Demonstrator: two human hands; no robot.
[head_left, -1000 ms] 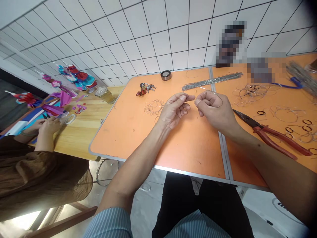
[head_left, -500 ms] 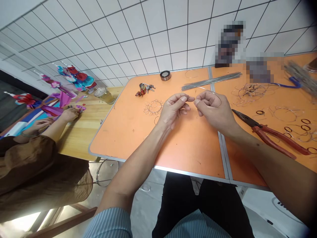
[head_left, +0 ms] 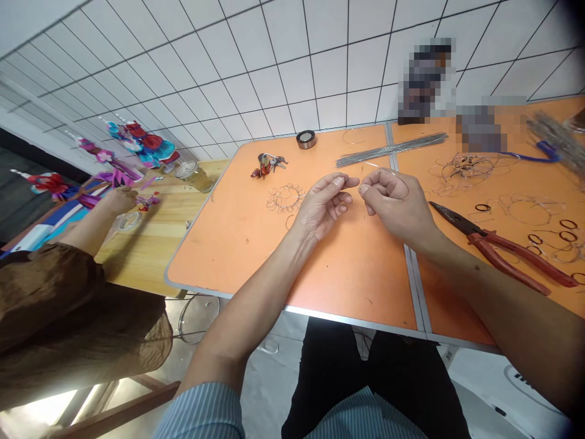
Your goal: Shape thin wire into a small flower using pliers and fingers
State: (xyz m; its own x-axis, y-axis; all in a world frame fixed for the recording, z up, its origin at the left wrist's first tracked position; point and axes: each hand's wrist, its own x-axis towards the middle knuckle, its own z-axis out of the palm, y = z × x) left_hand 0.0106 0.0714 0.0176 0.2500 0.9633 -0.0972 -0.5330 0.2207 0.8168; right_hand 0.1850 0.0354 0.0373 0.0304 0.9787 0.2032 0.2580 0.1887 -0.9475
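Pinching thin wire (head_left: pixel 397 175) — left hand (head_left: pixel 322 204), right hand (head_left: pixel 395 204) — fingertips nearly meeting.

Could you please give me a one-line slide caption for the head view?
Both hands, left hand and right hand, pinch a thin wire above the orange table.

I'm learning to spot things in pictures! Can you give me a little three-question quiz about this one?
1. True or false: the pliers lie on the orange table.
2. What do the left hand and right hand pinch between them? A) thin wire B) scissors C) a cup
3. Which hand is nearer the wire flower?

Key: 1 true; 2 A; 3 the left hand.
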